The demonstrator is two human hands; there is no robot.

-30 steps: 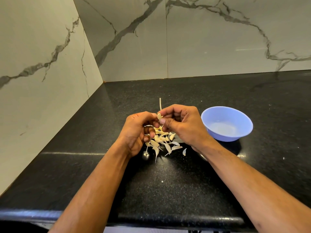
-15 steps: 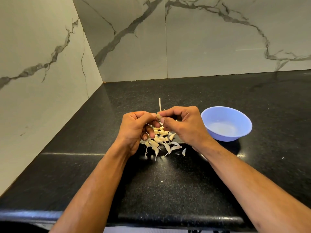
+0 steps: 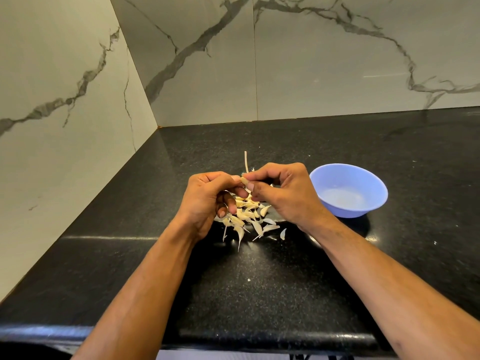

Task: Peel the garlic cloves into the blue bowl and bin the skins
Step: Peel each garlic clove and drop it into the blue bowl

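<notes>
One garlic clove [image 3: 244,180] sits pinched between the thumb and forefinger tips of both hands, held above the counter. The left hand [image 3: 207,196] curls its other fingers inward beneath the clove; the right hand [image 3: 283,193] arches its fingers over it. Directly under the fingertips lies one loose pile of garlic cloves and skins [image 3: 248,216] on the black counter [image 3: 259,294], too overlapped to count, with one thin stalk [image 3: 245,162] sticking out just beyond the fingers. One blue bowl [image 3: 348,190] stands just right of the right hand's knuckles, holding no cloves.
</notes>
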